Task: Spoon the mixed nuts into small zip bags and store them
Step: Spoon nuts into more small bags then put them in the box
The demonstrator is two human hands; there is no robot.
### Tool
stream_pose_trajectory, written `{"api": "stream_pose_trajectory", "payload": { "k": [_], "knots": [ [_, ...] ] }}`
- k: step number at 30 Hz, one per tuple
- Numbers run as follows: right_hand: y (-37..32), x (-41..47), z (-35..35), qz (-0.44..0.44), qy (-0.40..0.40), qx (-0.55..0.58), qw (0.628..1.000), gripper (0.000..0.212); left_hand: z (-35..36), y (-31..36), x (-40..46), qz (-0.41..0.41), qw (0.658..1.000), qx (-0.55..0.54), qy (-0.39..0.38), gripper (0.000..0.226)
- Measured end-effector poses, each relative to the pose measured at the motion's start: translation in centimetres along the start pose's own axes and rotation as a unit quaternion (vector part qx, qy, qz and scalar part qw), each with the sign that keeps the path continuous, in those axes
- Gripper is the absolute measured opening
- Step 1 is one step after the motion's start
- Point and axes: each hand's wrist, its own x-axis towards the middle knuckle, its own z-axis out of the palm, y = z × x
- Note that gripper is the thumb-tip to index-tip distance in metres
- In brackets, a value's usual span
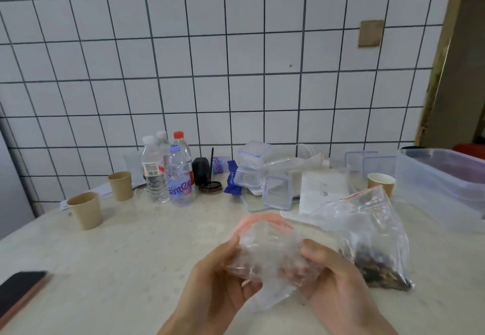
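With the left hand and right hand both pinching the small zip bag above the table, its limp mouth (blurred) risked folding shut, or an elbow could topple the big nut bag just beside it.

Crinkled, glossy clear plastic — the small zip bag; matt brown paper cups at left; glossy white wall tiles above.
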Motion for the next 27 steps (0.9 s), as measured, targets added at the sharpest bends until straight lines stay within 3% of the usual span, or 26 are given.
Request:
{"api": "stream_pose_trajectory", "payload": {
  "k": [2, 5, 9, 10, 13, 18, 22, 27],
  "knots": [
    [-0.2, -0.1, -0.4, -0.012, -0.014, -0.038, 0.999, 0.079, -0.2, -0.1, -0.3, 0.054, 0.996, 0.062, -0.043, 0.033],
    [-0.2, -0.8, -0.8, -0.036, -0.022, -0.156, 0.987, 0.053, -0.1, -0.5, -0.4, 0.137, 0.979, 0.14, -0.054, 0.041],
    [0.8, -0.7, -0.8, -0.083, 0.103, -0.234, 0.963, 0.027, 0.1, -1.2, -0.6, 0.213, 0.953, 0.212, 0.029, 0.041],
    [1.0, -0.7, -0.5, -0.089, 0.132, -0.237, 0.958, 0.021, 0.1, -1.3, -0.6, 0.231, 0.943, 0.235, 0.049, 0.038],
    [1.5, -0.7, -0.6, -0.109, 0.162, -0.222, 0.955, 0.042, 0.1, -1.7, -0.9, 0.273, 0.91, 0.297, 0.099, 0.033],
    [1.4, -1.1, -0.5, -0.11, 0.192, -0.15, 0.964, 0.026, -0.1, -1.5, -0.9, 0.297, 0.899, 0.279, 0.162, 0.02],
    [0.8, -1.4, -0.8, -0.121, 0.224, -0.172, 0.952, 0.029, -0.4, -0.9, -1.1, 0.332, 0.854, 0.343, 0.205, 0.019],
    [0.4, -1.5, -1.1, -0.116, 0.212, -0.19, 0.951, 0.027, 0.0, -0.8, -1.4, 0.271, 0.898, 0.292, 0.187, 0.01]
  ]
}}
